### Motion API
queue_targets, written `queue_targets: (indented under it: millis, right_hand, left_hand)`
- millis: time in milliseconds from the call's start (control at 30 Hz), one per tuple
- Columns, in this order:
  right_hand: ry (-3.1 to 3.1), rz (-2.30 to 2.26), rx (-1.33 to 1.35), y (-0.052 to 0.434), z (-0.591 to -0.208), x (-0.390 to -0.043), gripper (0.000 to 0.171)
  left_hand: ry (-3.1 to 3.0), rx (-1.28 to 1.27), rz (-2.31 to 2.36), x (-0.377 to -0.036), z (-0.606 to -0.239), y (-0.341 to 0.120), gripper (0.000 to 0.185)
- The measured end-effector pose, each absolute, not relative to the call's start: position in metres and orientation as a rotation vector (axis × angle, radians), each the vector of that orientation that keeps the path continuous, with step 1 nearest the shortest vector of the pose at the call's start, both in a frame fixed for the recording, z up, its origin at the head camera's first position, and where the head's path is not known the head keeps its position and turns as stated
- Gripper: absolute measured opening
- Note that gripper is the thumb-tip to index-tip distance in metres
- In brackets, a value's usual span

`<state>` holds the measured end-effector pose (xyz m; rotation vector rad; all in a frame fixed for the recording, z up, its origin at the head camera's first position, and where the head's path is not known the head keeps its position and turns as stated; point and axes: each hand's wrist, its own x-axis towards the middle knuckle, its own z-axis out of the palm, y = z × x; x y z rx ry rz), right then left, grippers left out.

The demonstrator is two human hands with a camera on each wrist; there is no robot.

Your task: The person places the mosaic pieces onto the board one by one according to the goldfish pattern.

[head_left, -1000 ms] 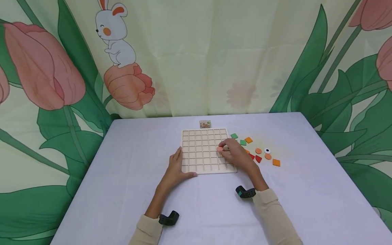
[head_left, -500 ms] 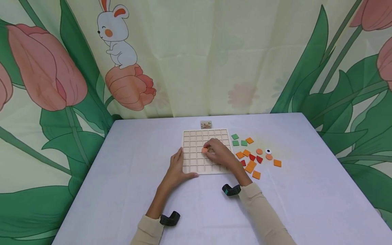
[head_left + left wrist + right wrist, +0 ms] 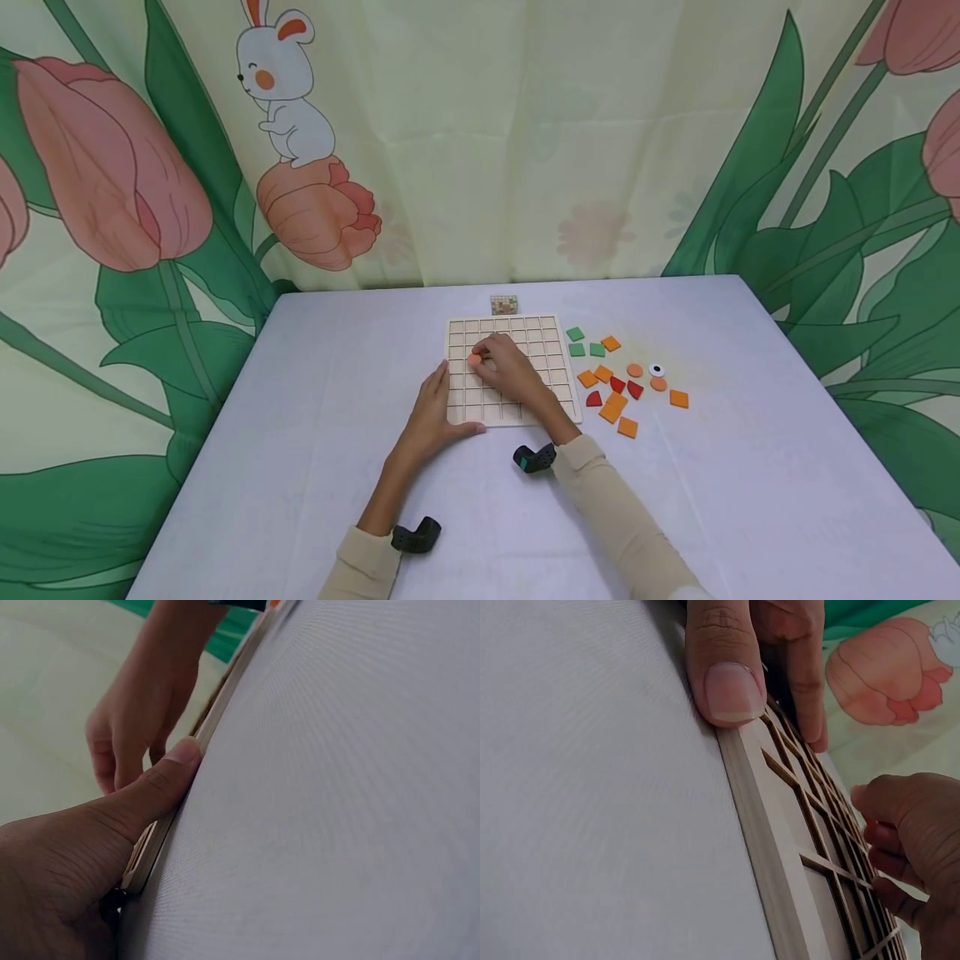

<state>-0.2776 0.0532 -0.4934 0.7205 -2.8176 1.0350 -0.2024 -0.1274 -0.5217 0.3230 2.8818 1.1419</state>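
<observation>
A square wooden grid board [image 3: 542,335] lies on the white table. My left hand [image 3: 432,418] rests round its front left corner, thumb along the front edge and straight fingers against the left side. In the right wrist view, the thumb [image 3: 727,675] presses on the board's rim. Over the left half of the grid, my right hand [image 3: 516,373] pinches a small orange round disc [image 3: 475,360] between thumb and fingers. That disc is hidden in both wrist views, and I cannot tell whether it touches the board.
Right of the board lie green squares [image 3: 576,334], orange squares [image 3: 678,399], red quarter-round pieces [image 3: 635,390], two orange discs [image 3: 635,371] and a white disc with a black dot [image 3: 656,370]. A small picture card [image 3: 504,305] sits behind the board.
My right hand has carried the orange disc leftward across the grid, from its right side to its left half. The left hand stays at the board's corner.
</observation>
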Motion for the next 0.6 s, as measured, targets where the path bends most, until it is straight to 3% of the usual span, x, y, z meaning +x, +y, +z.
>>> queue_targets:
  millis: [600]
  right_hand:
    - [-2.827, 1.057, 0.65, 0.022, -0.501, -0.3, 0.023]
  left_hand:
    - [2.877, 0.325, 1.116, -0.203, -0.522, -0.129, 0.131]
